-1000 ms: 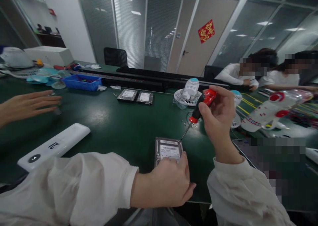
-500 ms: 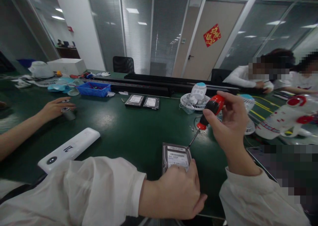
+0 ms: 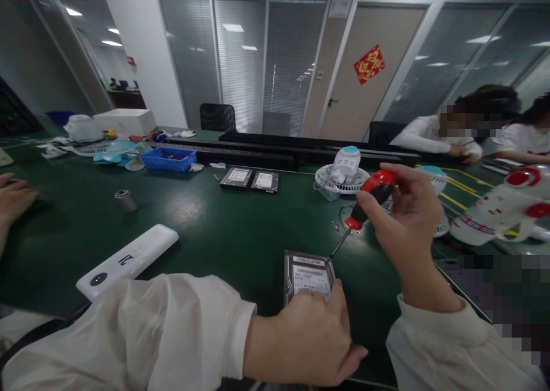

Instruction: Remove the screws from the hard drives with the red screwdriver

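Green bench (image 3: pixel 215 236), hard drive (image 3: pixel 307 266) under left grip (image 3: pixel 310 335)

- Drive (image 3: pixel 308 273): three, one at lower centre, two side by side at mid-frame.
- Screwdriver (image 3: pixel 372 199): one.
- Fan (image 3: pixel 344 170): two, right of centre.
- Blue tray (image 3: pixel 169 159): one.
- Cylinder (image 3: pixel 125 200): one.
- White remote (image 3: pixel 129 259): one, lower left.
- Chair (image 3: pixel 217 117): two.
- Seated person (image 3: pixel 429 139): two, upper right.
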Tool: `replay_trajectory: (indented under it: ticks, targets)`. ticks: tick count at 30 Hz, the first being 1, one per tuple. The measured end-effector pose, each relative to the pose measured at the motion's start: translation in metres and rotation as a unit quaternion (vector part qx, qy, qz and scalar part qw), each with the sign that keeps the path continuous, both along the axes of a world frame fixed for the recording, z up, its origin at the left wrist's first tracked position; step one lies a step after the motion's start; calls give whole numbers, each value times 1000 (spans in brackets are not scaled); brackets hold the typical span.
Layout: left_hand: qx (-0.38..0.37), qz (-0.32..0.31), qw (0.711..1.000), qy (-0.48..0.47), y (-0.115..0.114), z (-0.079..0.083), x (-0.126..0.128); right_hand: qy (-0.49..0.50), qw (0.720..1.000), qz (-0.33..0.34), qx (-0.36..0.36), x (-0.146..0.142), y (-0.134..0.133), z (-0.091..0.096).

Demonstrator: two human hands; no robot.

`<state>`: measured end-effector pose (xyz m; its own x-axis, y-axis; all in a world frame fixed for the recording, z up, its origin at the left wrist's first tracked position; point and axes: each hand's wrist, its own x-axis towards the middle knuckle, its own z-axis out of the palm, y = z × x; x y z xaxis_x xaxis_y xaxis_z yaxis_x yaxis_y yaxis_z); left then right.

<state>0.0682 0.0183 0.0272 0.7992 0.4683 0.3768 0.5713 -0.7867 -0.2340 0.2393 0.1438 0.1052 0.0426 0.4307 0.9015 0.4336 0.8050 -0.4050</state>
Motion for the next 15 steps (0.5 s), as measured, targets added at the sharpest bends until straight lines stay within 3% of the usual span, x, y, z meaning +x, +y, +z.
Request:
replay_trajectory:
  ticks: [7, 12, 15]
  targets:
    - [25, 2, 1000, -5, -4, 0, 0, 9, 998, 62, -31, -1, -6, 0]
    - [48, -11, 999, 3, -8, -1, 1, -33, 999, -1, 5, -1, -4, 1]
    - [56, -4, 998, -1, -11, -4, 1, -31, 999, 0, 11, -1, -3, 2]
